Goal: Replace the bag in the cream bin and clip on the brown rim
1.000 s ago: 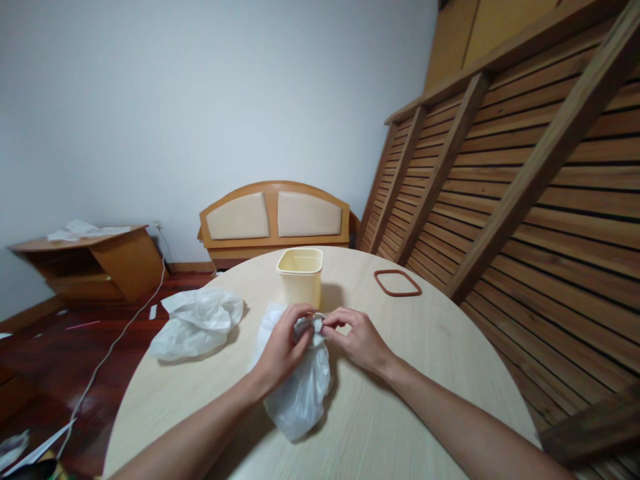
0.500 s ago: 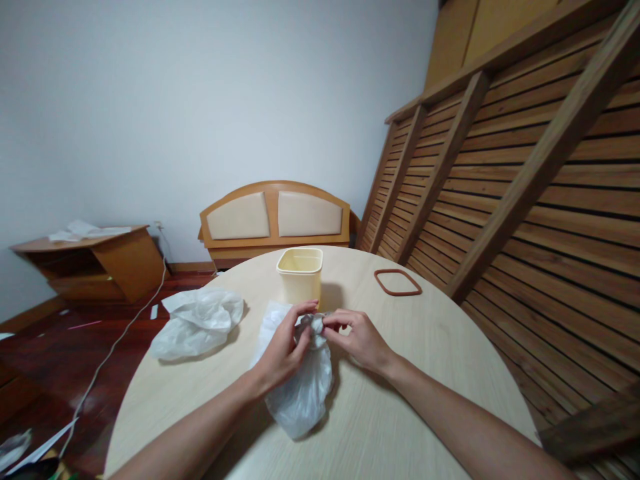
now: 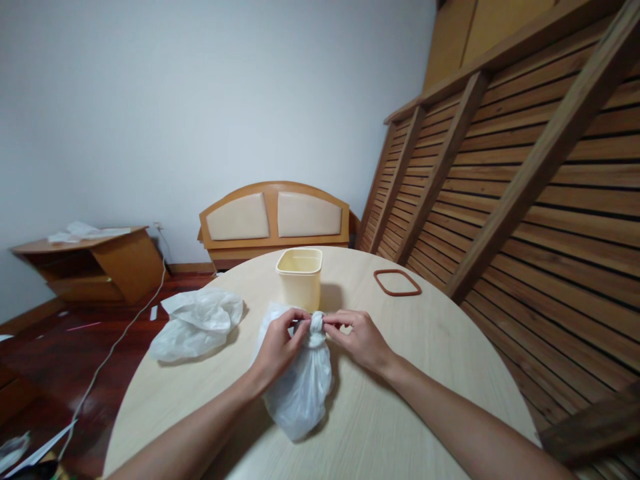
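Note:
A white plastic bag lies on the round table, gathered into a twisted knot at its upper end. My left hand pinches the knot from the left with thumb and fingertips. From the right, my right hand pinches the other side of the same knot. Part of the bag's upper left is hidden behind my left hand. Just beyond the knot stands a pale yellow square bin, upright, its top uncovered.
A second crumpled white plastic bag lies at the table's left. On the right rests a brown rounded-square ring. Behind are a headboard, a low wooden cabinet and a leaning slatted wooden frame.
My left fingers have closed in from a looser spread to a pinch on the bag's knot, which looks tighter and more exposed. My right hand has hardly moved.

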Available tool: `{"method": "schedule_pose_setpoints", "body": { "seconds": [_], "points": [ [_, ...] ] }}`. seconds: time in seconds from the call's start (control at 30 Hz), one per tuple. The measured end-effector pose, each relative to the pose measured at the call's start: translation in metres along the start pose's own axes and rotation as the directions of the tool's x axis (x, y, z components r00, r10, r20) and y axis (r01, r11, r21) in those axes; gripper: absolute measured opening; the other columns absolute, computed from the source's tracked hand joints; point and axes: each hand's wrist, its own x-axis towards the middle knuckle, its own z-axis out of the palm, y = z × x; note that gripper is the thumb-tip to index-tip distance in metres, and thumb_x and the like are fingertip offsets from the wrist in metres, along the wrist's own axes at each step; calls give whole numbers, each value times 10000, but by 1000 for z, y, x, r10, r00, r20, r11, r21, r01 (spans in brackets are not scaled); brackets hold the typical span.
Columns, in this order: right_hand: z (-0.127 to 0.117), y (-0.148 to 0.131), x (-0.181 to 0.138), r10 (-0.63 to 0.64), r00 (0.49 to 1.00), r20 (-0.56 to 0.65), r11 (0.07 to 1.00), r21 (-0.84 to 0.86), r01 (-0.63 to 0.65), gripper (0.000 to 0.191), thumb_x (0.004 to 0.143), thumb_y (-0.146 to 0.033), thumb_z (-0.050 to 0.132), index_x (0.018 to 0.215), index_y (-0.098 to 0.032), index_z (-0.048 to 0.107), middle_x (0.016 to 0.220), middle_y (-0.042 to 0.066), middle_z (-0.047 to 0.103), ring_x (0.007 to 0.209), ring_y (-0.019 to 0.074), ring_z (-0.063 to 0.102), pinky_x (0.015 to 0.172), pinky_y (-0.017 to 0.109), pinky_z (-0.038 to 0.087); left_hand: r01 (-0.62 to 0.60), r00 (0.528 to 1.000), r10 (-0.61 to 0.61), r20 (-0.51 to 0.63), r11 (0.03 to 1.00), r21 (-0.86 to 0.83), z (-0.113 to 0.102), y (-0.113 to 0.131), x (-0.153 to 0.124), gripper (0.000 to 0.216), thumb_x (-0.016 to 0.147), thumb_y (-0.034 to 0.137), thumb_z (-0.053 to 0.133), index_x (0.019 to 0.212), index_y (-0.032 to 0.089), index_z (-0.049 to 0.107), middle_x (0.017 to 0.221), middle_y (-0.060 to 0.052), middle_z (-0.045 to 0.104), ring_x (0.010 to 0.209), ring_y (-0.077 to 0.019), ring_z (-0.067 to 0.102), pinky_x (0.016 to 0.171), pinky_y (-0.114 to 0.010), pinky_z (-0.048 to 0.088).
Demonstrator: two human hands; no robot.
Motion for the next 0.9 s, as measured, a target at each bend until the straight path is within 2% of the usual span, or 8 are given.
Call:
{"method": "schedule_pose_setpoints", "body": {
  "seconds": [0.3, 0.5, 0.6, 0.7, 0.77, 0.83, 0.9],
  "points": [
    [0, 1, 0, -37, 999, 22, 999, -28, 37, 188, 892, -251, 658, 1024, -245, 791, 874, 34, 781, 728, 158, 683, 695, 268, 502, -62, 998, 63, 9, 991, -123, 1, 3, -1, 187, 905, 333, 565, 1014, 185, 597, 973, -66, 687, 913, -188, 655, 842, -328, 515],
    [-1, -1, 0, -93, 996, 12, 988, -119, 94, 144, 865, -260, 685, 966, -227, 783, 822, 34, 772, 677, 160, 664, 713, 300, 488, -49, 999, 48, -7, 989, -138, 0, 1, -2, 190, 860, 368, 640, 892, 183, 613, 884, -46, 689, 827, -174, 646, 780, -305, 518],
    [-2, -2, 0, -118, 993, 33, 982, -146, 121, 110, 841, -215, 692, 920, -216, 768, 794, 24, 761, 676, 158, 656, 736, 307, 476, -53, 998, 47, -49, 989, -139, 1, 0, -1, 192, 826, 353, 679, 884, 182, 615, 870, -35, 682, 803, -168, 643, 734, -289, 517],
    [-1, -3, -1, -108, 993, 54, 982, -148, 115, 116, 816, -165, 688, 909, -201, 748, 794, 17, 746, 686, 153, 644, 728, 296, 468, -61, 998, 59, -31, 995, -81, 1, 3, -2, 149, 828, 321, 679, 857, 183, 633, 861, -37, 682, 800, -173, 646, 698, -277, 515],
    [0, -4, -1, -93, 994, 55, 984, -146, 100, 127, 807, -149, 678, 910, -197, 735, 796, 12, 734, 683, 148, 632, 713, 286, 464, -111, 994, 111, 4, 994, -21, -1, 7, -3, 126, 870, 300, 633, 922, 190, 667, 968, -70, 699, 919, -201, 656, 731, -290, 524],
    [1, -4, -1, -86, 995, 57, 983, -158, 94, 113, 804, -144, 668, 890, -192, 723, 785, 10, 720, 686, 148, 622, 708, 283, 459, -205, 978, 204, 41, 979, 20, -2, 11, -5, 198, 911, 271, 576, 1070, 207, 676, 1156, -103, 680, 1098, -231, 626, 858, -343, 526],
    [0, -4, -1, -84, 994, 67, 982, -163, 94, 114, 809, -142, 657, 896, -187, 715, 794, 14, 715, 704, 151, 623, 713, 284, 456, -285, 955, 280, 93, 958, 37, -3, 14, -6, 247, 937, 252, 536, 1142, 216, 669, 1236, -113, 659, 1174, -238, 598, 983, -401, 486]
  ]
}}
